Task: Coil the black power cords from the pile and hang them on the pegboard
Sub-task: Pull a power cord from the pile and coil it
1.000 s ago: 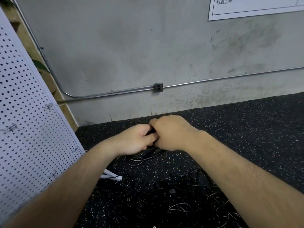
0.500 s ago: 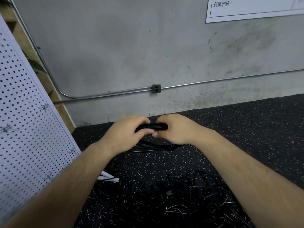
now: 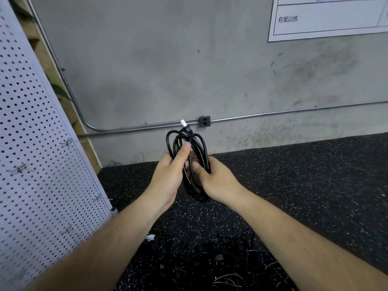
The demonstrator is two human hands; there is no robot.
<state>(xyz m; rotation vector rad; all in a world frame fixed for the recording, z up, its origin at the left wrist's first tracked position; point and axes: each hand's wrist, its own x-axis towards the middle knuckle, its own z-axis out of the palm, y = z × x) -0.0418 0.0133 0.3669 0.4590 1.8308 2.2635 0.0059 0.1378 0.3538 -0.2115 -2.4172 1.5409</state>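
Left hand (image 3: 168, 177): grips coiled cord (image 3: 189, 152) (plug on top)
Right hand (image 3: 216, 181): clasps the same coil
Pile (image 3: 210, 267): below, on floor

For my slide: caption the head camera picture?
Both hands hold a coiled black power cord beside the pegboard.

a grey concrete wall (image 3: 168, 59) fills the upper frame, a metal conduit (image 3: 273, 114) and small junction box (image 3: 204, 121) crossing it, a white poster (image 3: 327, 17) upper right.

gym/utility room | speckled rubber floor (image 3: 294, 185) | concrete wall (image 3: 189, 59) | pegboard (image 3: 31, 143)
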